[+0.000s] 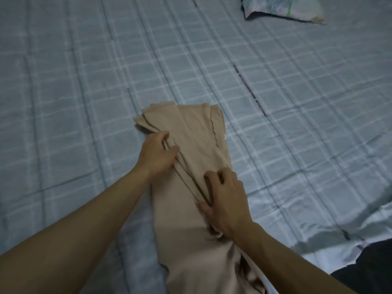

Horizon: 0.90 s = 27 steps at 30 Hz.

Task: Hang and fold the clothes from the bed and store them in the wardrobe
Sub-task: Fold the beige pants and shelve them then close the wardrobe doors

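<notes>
A beige garment (197, 132) lies lengthwise on the bed, folded into a long narrow strip with layered edges at its far end. My left hand (158, 152) grips the folded layers at the strip's left edge, fingers curled over them and thumb on top. My right hand (224, 200) holds the fold lines nearer to me, fingers bent into the cloth and thumb pressed against it. The near end of the garment is bunched under my right wrist.
The bed (84, 81) is covered with a pale blue checked sheet. A patterned pillow (282, 8) lies at the far right corner. A dark area (369, 270) shows past the bed's edge at the lower right.
</notes>
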Available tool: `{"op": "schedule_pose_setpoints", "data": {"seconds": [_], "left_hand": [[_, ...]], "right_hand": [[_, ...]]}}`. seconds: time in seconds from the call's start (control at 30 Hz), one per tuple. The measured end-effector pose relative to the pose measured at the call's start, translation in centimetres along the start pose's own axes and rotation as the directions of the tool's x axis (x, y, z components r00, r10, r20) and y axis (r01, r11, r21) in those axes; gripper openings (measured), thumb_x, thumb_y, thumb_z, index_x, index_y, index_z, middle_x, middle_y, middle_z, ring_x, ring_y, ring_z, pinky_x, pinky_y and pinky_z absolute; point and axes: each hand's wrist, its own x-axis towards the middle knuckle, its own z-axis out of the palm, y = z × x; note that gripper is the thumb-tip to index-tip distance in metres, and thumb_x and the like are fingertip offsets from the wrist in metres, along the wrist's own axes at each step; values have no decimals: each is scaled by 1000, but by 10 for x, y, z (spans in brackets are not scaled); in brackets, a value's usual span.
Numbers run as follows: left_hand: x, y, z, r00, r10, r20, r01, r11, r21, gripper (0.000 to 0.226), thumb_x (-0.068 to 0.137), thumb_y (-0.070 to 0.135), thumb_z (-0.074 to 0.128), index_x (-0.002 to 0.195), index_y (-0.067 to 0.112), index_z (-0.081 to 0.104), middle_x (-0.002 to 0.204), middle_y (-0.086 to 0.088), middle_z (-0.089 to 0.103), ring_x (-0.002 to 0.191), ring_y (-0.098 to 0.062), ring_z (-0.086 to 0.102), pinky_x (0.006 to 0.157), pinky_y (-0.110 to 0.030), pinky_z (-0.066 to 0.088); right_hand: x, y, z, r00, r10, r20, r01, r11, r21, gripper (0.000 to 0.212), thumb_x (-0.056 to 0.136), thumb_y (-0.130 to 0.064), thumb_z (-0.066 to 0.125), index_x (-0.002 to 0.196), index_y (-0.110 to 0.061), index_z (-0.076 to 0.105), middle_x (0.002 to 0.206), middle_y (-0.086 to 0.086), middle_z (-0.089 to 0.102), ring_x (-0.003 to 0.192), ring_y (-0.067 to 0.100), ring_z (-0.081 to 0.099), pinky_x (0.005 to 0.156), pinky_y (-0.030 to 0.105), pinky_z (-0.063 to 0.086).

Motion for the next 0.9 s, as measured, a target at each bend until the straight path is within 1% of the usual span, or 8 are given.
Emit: {"op": "schedule_pose_setpoints", "data": {"seconds": [0.1, 0.2, 0.3, 0.43, 0.57, 0.7, 0.8, 0.9], "left_hand": [[1, 9, 8, 998, 54, 12, -55, 995, 80, 61, 91, 29, 64, 145, 9, 43, 146, -9, 44, 132, -25, 44, 107, -33, 34], [-4, 17, 10, 984, 179, 23, -179, 983, 42, 59, 93, 21, 63, 146, 6, 42, 148, -8, 42, 135, -23, 41, 110, -35, 34], [-5, 27, 5, 964, 267, -13, -267, 960, -78, 57, 92, 25, 60, 144, 8, 46, 147, -5, 43, 134, -18, 41, 112, -34, 34], [-7, 9, 3, 992, 114, 53, -119, 987, 106, 60, 81, 34, 54, 136, 9, 55, 136, -15, 51, 126, -32, 48, 104, -36, 37], [-41, -16, 14, 997, 68, 33, -76, 910, 407, 51, 91, 28, 54, 141, 19, 48, 149, -18, 35, 128, -38, 37, 105, -45, 37], [-100, -21, 28, 989, 136, 50, -141, 828, 543, 53, 93, 30, 54, 144, 15, 44, 160, -17, 22, 137, -38, 30, 105, -49, 36], [-152, -31, 40, 968, 228, 105, -242, 740, 627, 48, 86, 28, 62, 131, 12, 56, 152, -19, 38, 128, -41, 42, 93, -50, 44], [-219, -38, 53, 967, 222, 127, -252, 738, 626, 37, 84, 29, 58, 117, 12, 63, 141, -17, 51, 118, -37, 50, 86, -46, 48]], "right_hand": [[-9, 0, 2, 998, 3, 65, -7, 998, 55, 36, 79, -21, 64, 113, -21, 50, 97, 0, 50, 74, 24, 53, 58, 36, 46], [-13, 0, 0, 997, 67, -46, -60, 988, 142, 29, 76, -5, 65, 101, -18, 56, 90, 0, 51, 60, 22, 49, 45, 35, 42], [-16, 7, -2, 985, 110, -136, -78, 972, 221, 33, 74, -2, 68, 100, -18, 57, 92, 0, 50, 61, 21, 50, 45, 39, 47], [-27, 12, 4, 994, -111, -3, 110, 981, 159, 46, 85, -43, 58, 126, -23, 54, 117, 0, 53, 102, 21, 53, 82, 33, 46], [-48, 12, 27, 965, -233, 120, 218, 968, 126, 76, 93, -61, 37, 154, -17, 28, 159, 11, 30, 148, 30, 21, 120, 40, 14], [-64, 17, 40, 931, -323, 168, 318, 946, 55, 73, 97, -58, 32, 156, -16, 23, 163, 15, 15, 152, 33, 4, 121, 50, 5], [-74, 22, 29, 920, -345, 185, 324, 937, 133, 73, 95, -56, 27, 155, -14, 23, 164, 14, 12, 152, 32, 5, 122, 49, 9], [-110, 37, 21, 895, -402, 193, 372, 912, 176, 74, 94, -55, 28, 155, -12, 27, 165, 13, 9, 152, 31, 3, 123, 45, 10]]}}
